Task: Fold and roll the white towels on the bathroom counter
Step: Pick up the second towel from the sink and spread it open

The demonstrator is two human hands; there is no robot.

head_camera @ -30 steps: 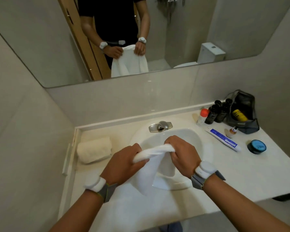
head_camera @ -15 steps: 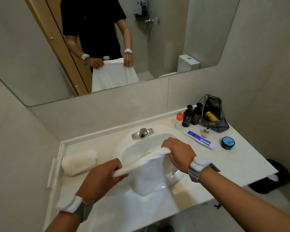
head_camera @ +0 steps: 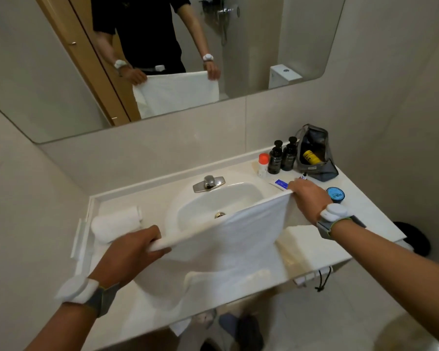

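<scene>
Both hands — left (head_camera: 131,249), right (head_camera: 308,197) — pinch soft white towel (head_camera: 236,239) taut.

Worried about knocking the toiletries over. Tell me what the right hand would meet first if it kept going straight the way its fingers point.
Likely the toothpaste tube, lying on the counter just past the right hand, which pinches the white towel corner. Beyond it stands the orange-capped bottle. Depth is unclear; the hand may pass above the tube.
</scene>
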